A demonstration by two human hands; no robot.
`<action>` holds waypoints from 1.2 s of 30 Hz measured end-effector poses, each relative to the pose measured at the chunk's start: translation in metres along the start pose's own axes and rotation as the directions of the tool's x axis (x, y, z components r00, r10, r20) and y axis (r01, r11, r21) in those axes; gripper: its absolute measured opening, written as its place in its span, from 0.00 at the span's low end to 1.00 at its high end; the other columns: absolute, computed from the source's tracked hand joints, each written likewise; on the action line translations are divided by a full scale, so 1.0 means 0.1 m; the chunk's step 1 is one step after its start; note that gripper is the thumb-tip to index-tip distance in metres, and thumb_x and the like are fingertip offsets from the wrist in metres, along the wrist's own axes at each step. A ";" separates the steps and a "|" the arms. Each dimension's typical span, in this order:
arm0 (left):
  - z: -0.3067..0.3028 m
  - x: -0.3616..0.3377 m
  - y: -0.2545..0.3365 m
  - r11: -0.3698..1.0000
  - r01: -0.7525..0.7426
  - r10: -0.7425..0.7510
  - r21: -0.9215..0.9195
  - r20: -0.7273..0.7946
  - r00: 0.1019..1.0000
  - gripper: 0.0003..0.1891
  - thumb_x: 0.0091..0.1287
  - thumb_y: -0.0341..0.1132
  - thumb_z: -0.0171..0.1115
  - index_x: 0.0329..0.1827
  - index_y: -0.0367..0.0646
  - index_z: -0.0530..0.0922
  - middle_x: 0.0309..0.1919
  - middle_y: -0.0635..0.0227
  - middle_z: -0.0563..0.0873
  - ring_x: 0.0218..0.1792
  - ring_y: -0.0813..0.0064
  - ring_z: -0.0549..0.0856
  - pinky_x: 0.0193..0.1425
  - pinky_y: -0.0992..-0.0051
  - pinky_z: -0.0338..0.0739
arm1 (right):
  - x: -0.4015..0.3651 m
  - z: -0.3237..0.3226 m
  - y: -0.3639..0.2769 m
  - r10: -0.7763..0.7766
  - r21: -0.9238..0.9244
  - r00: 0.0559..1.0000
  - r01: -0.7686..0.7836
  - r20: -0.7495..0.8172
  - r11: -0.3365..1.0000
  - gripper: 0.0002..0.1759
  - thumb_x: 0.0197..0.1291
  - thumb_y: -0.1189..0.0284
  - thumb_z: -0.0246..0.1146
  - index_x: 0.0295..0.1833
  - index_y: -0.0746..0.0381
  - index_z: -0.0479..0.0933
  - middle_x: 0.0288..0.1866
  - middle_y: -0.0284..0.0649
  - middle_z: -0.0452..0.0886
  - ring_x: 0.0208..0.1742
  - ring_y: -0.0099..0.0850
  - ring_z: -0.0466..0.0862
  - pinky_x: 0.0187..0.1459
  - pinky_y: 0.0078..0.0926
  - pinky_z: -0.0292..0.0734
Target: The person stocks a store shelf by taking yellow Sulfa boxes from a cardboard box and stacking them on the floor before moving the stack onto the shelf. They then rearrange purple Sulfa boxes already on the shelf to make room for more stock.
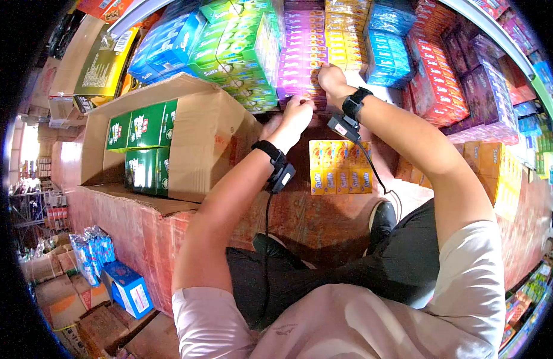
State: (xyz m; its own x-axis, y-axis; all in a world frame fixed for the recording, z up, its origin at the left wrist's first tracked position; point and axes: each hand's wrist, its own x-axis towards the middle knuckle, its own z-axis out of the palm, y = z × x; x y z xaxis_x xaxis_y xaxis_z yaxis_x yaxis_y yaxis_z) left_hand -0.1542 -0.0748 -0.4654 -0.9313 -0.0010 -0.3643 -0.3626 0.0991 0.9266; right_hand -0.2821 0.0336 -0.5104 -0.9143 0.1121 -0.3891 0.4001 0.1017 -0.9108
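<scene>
Purple packs (297,63) in clear wrap stand stacked on the shelf, between green packs and orange-yellow packs (342,42). My left hand (297,116) is at the lower front of the purple stack, its fingers curled together near the bottom edge. My right hand (331,79) is closed against the stack's right side, where purple meets orange-yellow. What either hand grips is too small or hidden to make out. Below the hands, a wrapped block of orange-yellow packs (341,167) lies on the reddish surface (324,215).
An open cardboard box (213,134) holding green boxes (148,125) sits left. Green packs (234,54) and blue packs (169,45) stand behind it. Blue packs (387,57), red packs (435,78) and more orange-yellow packs (498,173) are right. Dark cables hang from both wrists.
</scene>
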 end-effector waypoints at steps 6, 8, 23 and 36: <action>0.08 0.08 -0.29 0.987 -0.161 0.160 0.005 -0.106 0.981 0.10 0.72 0.30 0.53 0.52 0.37 0.76 0.42 0.62 0.83 0.41 0.75 0.80 0.44 0.75 0.75 | -0.30 -0.05 -0.14 0.048 -0.013 0.999 -0.048 -0.024 0.999 0.22 0.71 0.66 0.46 0.56 0.71 0.77 0.57 0.57 0.81 0.58 0.45 0.82 0.54 0.38 0.77; 0.10 -0.03 -0.16 0.973 -0.212 0.220 0.092 -0.088 0.972 0.09 0.72 0.30 0.52 0.49 0.36 0.77 0.39 0.62 0.84 0.40 0.75 0.81 0.44 0.74 0.76 | -0.46 -0.10 -0.28 0.019 -0.089 0.999 -0.022 -0.044 0.996 0.22 0.71 0.66 0.46 0.55 0.72 0.78 0.55 0.58 0.81 0.57 0.45 0.82 0.53 0.38 0.77; 0.16 -0.15 0.51 0.594 -0.594 0.764 0.543 -0.148 0.628 0.10 0.61 0.29 0.64 0.44 0.36 0.80 0.45 0.56 0.81 0.48 0.62 0.82 0.54 0.67 0.76 | 0.11 -0.67 -0.30 -0.006 -0.098 1.000 0.008 0.014 0.995 0.41 0.72 0.41 0.40 0.47 0.71 0.79 0.33 0.43 0.80 0.25 0.31 0.75 0.26 0.35 0.70; 0.03 -0.25 0.40 0.949 -0.242 0.178 -0.201 -0.291 0.940 0.11 0.68 0.32 0.58 0.47 0.33 0.78 0.40 0.62 0.83 0.40 0.74 0.80 0.46 0.72 0.75 | -0.42 -0.39 -0.38 -0.065 -0.067 0.968 0.083 0.242 0.994 0.30 0.75 0.45 0.41 0.49 0.59 0.77 0.38 0.36 0.81 0.37 0.29 0.77 0.41 0.33 0.72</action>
State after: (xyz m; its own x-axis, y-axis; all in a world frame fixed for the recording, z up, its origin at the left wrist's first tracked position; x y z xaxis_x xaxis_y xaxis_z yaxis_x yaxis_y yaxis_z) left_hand -0.1454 -0.0681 -0.4195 -0.9503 -0.2726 -0.1502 -0.1256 -0.1057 0.9864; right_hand -0.2566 0.0637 -0.4537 -0.9263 -0.1371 -0.3509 0.3256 0.1768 -0.9288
